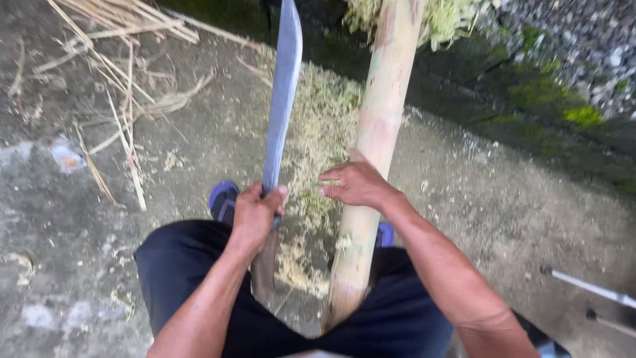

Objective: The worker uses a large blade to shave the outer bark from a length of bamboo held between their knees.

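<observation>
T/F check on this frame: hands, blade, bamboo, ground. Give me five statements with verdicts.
1. The left hand grips a long blade by its handle. True.
2. The right hand rests on the bamboo pole. True.
3. The blade is buried in the bamboo. False: it points away from the person, beside the pole and apart from it.
4. Shavings lie on the ground between blade and pole. True.
5. The ground is covered in green grass. False: it is bare concrete with dry strips scattered on it; moss shows only on the wall at the right.
</observation>
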